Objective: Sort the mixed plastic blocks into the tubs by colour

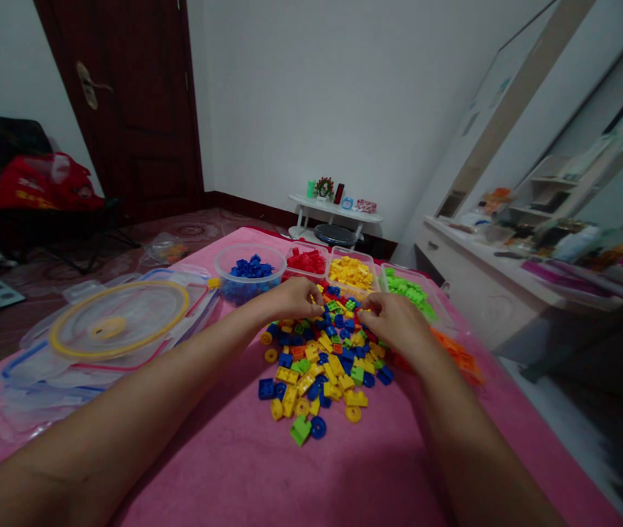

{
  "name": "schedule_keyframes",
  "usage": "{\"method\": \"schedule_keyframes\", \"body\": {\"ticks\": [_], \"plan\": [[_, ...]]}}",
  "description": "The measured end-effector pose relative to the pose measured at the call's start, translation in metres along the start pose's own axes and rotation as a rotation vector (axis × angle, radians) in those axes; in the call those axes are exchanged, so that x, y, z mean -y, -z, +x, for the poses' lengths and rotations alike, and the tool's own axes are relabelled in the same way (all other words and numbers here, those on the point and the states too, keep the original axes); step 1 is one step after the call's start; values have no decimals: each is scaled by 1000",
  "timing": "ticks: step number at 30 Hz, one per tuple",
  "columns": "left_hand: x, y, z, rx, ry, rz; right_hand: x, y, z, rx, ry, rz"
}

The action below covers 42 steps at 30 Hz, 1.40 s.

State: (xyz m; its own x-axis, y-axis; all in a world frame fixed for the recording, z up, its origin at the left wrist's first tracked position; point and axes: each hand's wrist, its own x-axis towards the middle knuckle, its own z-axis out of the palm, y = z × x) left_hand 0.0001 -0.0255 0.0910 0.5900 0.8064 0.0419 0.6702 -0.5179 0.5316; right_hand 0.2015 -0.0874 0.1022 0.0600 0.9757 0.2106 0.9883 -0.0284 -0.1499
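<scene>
A loose pile of toy building blocks (333, 359) in yellow, blue, green, red and orange lies on the pink cloth. At the pile's far left edge is my left hand (296, 298), fingers curled into a pinch over the blocks. My right hand (393, 320) is at the far right of the pile, thumb and fingertips pinched together. What either hand holds is hidden. Behind the hands stand a round tub of blue blocks (252, 267), a box of red blocks (307, 261), a box of yellow blocks (351, 273) and a box of green blocks (407, 291).
Orange blocks (459, 356) sit to the right, partly behind my right forearm. Stacked clear lids (124, 322) cover the table's left side. Beyond the pink table (267, 468) are a small white table (338, 211), a door (124, 102) and a white cabinet (487, 271).
</scene>
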Motion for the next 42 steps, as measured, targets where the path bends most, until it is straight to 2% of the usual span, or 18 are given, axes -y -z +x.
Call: {"method": "schedule_keyframes", "body": {"ticks": [2,5,8,11,13,19,25,28,34,38,42], "plan": [[4,-2,2,-44,-2,52,0,-5,1,-20,4,-1],[13,-7,6,-197,-37,118,1,-14,3,-76,76,62],[21,-11,10,-297,-73,165,0,-24,3,-15,112,51],[22,-11,10,-240,-46,187,1,-31,1,101,100,-42],[20,-9,8,-197,-11,212,2,-35,-1,133,94,-90],[14,-2,2,-118,60,321,9,-39,-6,146,97,-145],[20,-6,3,33,11,446,15,-37,-10,145,100,-176],[21,-9,2,70,-23,507,16,-37,-10,164,92,-185],[15,-8,1,36,42,471,17,-35,-8,217,100,-201],[12,-8,0,-56,74,416,18,-34,-9,211,110,-195],[12,-8,2,-129,47,296,19,-33,-10,195,107,-179]]}}
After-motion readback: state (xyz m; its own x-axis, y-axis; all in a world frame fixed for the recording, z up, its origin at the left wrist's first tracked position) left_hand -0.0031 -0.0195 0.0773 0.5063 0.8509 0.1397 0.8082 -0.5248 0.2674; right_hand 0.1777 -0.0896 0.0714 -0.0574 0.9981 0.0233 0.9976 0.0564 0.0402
